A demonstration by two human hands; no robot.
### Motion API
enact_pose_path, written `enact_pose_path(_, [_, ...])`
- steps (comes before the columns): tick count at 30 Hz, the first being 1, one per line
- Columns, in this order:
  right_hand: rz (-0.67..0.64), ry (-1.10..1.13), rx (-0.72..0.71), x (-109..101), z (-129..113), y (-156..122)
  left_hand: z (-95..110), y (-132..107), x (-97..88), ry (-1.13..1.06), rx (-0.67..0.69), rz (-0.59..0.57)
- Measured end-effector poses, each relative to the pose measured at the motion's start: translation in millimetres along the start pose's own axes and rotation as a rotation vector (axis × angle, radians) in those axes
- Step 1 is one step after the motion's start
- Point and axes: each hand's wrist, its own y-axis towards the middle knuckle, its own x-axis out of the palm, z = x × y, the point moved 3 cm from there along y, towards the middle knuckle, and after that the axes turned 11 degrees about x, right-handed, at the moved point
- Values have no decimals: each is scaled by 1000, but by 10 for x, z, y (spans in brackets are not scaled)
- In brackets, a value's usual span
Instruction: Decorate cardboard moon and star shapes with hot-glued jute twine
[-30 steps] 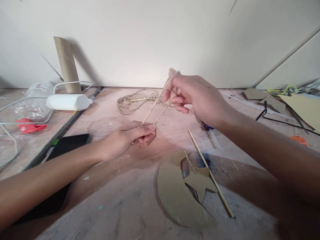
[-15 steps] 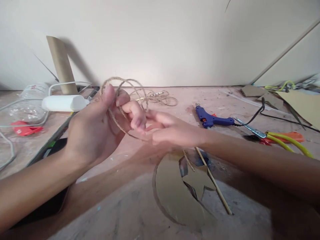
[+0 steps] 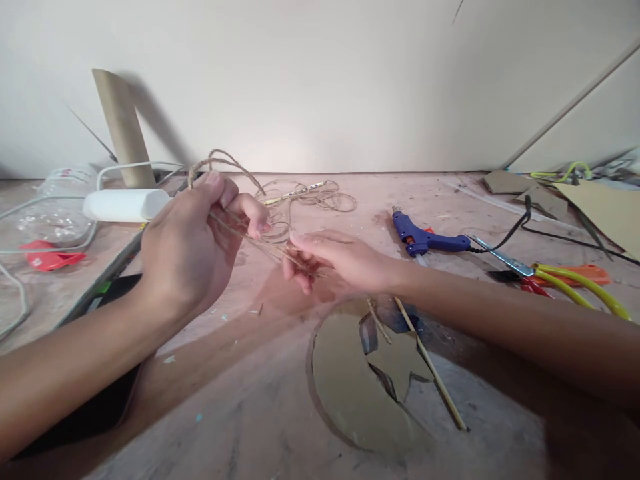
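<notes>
My left hand [image 3: 190, 243] is raised above the table with its fingers closed on a looped length of jute twine [image 3: 225, 163]. The twine arcs over my thumb and runs down to my right hand [image 3: 335, 260]. That hand pinches the same strands low over the table. More twine [image 3: 320, 195] lies in a loose coil farther back. A thin wooden stick [image 3: 430, 363] rests just right of my right wrist, beside a cardboard crescent [image 3: 345, 393] and a cardboard star [image 3: 397, 363].
A blue glue gun [image 3: 425, 239] lies to the right, with yellow-handled scissors [image 3: 560, 277] beyond it. A white tube [image 3: 125, 205], a cardboard roll [image 3: 120, 127], a clear plastic bottle [image 3: 63, 213] and a red cap [image 3: 43, 257] sit at the left. A black phone [image 3: 107, 293] lies under my left forearm.
A second ago my hands held a straight stretch of twine apart. Since then they have come together, with the left lifted and twine looped over it and the right dropped low.
</notes>
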Motion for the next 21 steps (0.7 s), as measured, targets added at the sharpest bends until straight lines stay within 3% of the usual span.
enact_pose_path(11, [83,-52,-37,-119,23,51,-50,117,-15,72,-26,130])
enact_pose_path(16, [99,-148,43,-169,40,50,67,166,16,98,19,241])
enact_pose_path(21, [271,-368,87,-360,4,89,248,329,-39,119,135,371])
